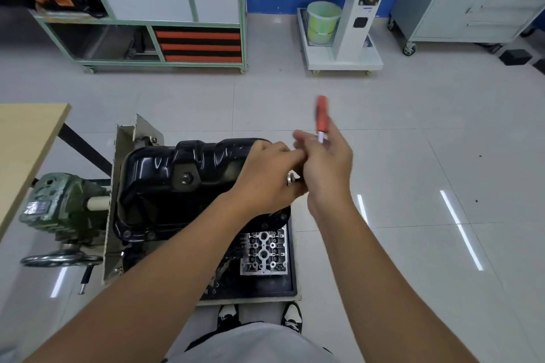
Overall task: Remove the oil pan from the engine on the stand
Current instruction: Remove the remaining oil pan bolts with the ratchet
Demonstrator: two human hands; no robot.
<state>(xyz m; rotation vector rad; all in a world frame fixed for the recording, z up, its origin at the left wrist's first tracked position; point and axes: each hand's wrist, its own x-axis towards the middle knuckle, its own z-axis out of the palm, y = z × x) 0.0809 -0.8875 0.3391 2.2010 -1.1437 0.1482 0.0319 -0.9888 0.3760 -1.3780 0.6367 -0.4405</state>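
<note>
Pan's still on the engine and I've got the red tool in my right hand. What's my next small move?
Probably bring the red-handled tool, held up in your right hand, down to the metal fitting by your left hand at the pan's right edge. The oil pan still sits on the engine, bolts visible along its rim.

bare forearms (188, 268), black-and-white sneakers (290, 317)

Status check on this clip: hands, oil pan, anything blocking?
Left hand resting on oil pan, right end. Right hand gripping red-handled tool. Pan still seated on engine, flange bolts visible. Nothing blocking.
</note>
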